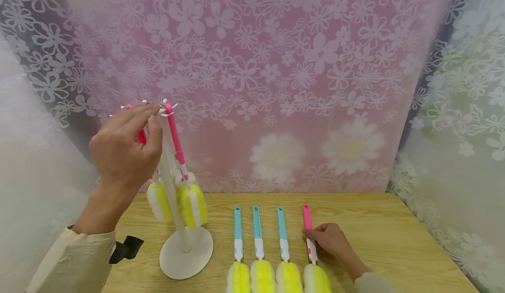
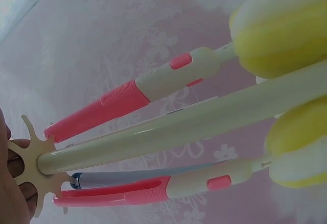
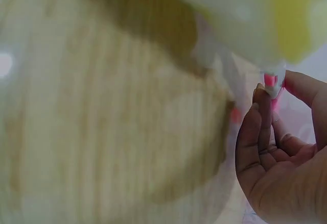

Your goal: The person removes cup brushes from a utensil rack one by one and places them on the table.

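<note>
A white rack (image 1: pixel 169 179) with a round base stands at the left, its top a ring of curved hooks (image 2: pixel 43 170). My left hand (image 1: pixel 128 146) holds this hooked top, fingers curled behind it in the left wrist view. Sponge brushes with pink handles hang from the hooks; one pink-handled hanging brush (image 1: pixel 176 139) shows at the stem's right, and another hanging brush (image 2: pixel 102 112) lies along the stem in the left wrist view. On the table, my right hand (image 1: pixel 329 238) pinches a pink-handled sponge brush (image 1: pixel 307 216) between thumb and fingers, its yellow-white head toward me.
Left of the pinched brush, three turquoise-handled sponge brushes (image 1: pixel 282 227) lie side by side on the wooden table (image 1: pixel 378 240). A flowered pink curtain (image 1: pixel 276 87) hangs behind the table, with pale flowered curtains (image 1: pixel 461 152) at the sides.
</note>
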Demonstrator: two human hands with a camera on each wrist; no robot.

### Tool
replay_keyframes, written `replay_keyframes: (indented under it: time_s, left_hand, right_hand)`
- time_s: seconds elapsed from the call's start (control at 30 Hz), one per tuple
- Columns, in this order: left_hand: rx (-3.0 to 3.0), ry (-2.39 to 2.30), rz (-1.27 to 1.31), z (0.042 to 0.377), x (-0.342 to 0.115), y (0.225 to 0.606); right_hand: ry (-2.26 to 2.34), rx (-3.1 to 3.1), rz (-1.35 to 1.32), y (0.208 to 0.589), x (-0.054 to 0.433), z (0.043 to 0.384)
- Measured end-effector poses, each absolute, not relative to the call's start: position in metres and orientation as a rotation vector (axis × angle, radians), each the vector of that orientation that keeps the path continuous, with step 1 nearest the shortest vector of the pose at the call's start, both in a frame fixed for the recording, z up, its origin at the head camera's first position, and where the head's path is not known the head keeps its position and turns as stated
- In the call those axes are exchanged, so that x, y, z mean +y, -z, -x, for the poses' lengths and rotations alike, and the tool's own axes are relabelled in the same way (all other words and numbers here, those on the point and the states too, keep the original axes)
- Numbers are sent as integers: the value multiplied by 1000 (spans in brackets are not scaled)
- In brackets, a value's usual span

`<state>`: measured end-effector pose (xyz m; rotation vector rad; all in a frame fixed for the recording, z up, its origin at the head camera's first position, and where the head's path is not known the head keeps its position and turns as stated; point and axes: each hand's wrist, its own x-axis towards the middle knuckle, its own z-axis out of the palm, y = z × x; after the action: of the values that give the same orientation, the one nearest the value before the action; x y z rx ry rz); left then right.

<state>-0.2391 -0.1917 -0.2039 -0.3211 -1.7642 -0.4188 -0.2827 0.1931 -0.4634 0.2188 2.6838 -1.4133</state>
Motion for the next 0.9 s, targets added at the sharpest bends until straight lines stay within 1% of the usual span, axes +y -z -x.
replay_keyframes:
  time_s: [0.23,0.63,0.77,0.9]
  left_hand:
    - [-1781,385,308,236,-192,203]
    - [-1791,401,332,234,-190,196]
    - [-1842,383,323,231,-191,194]
    - [-1852,338,329,231,-194,194]
  right_hand:
    - [1420,2672,-234,470,188,282]
    - [1383,2655,-151,472,191,281]
    - [1392,2621,-104,467,197,281]
    - [1431,2599,-26,453,207,282]
